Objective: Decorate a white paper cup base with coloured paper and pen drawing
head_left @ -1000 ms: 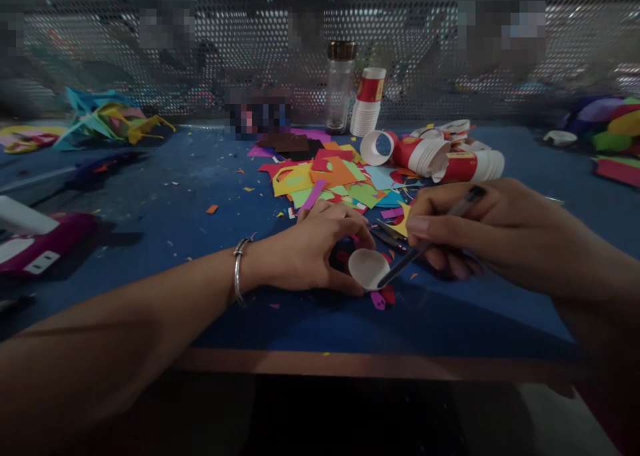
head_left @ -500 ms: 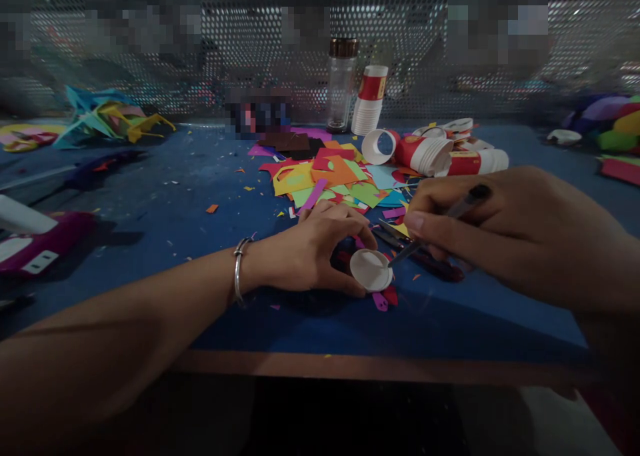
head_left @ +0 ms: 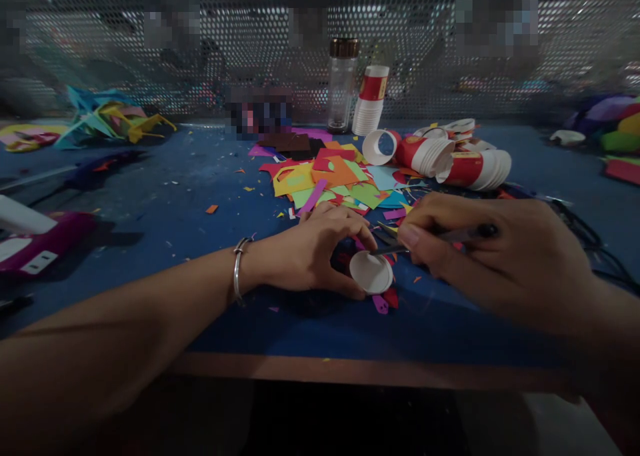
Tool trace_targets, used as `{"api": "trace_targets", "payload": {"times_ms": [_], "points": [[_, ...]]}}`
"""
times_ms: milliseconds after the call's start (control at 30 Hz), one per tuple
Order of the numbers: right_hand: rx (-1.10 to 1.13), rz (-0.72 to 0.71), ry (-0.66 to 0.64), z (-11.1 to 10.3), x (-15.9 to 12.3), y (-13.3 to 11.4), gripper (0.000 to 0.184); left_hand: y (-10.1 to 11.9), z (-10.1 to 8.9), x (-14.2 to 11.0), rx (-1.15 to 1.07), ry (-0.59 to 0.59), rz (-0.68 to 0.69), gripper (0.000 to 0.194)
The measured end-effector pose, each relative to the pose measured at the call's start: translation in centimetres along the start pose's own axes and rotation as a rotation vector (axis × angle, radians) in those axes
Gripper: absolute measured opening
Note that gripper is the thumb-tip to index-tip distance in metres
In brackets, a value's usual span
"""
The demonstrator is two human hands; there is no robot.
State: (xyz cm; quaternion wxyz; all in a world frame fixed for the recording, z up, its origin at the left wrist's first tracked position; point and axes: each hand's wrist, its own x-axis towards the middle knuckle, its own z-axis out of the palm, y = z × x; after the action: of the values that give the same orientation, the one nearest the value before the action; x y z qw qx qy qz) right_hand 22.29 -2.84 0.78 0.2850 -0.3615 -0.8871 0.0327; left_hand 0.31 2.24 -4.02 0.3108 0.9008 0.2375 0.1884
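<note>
holding small white cup (head_left: 371, 276) in left hand (head_left: 310, 253) grip, near front edge of counter (head_left: 225, 333); right hand (head_left: 500, 259) grip closed round pen (head_left: 481, 232). best keep cup steady, press pen softly at rim.

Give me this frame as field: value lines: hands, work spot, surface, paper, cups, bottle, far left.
left hand: thumb and fingertips at the edge of a small round white piece; silver bangle on wrist
right hand: grips a pen, its tip at the white piece's far edge
surface: blue tabletop, scattered scraps
paper: multicoloured pile beyond the left hand
cups: one upright stack; others lying on their sides
bottle: clear, brown lid, upright
far left: magenta object, identity unclear
</note>
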Motion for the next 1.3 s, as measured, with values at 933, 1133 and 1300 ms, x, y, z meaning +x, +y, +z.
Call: {"api": "trace_targets", "payload": {"times_ms": [933, 1133, 1300], "points": [[0.018, -0.007, -0.013, 0.3, -0.4, 0.0, 0.021, 0.0, -0.1, 0.0, 0.058, -0.013, -0.022, 0.049], [-0.107, -0.118, -0.066, 0.1, -0.4, -0.6, 0.022, -0.2, 0.1, -0.1, 0.099, -0.012, -0.013, 0.048], [-0.206, -0.129, -0.107, -0.1, -0.4, -1.2, 0.025, 0.0, 0.0, -0.3, 0.133, -0.019, -0.036, 0.049]]}}
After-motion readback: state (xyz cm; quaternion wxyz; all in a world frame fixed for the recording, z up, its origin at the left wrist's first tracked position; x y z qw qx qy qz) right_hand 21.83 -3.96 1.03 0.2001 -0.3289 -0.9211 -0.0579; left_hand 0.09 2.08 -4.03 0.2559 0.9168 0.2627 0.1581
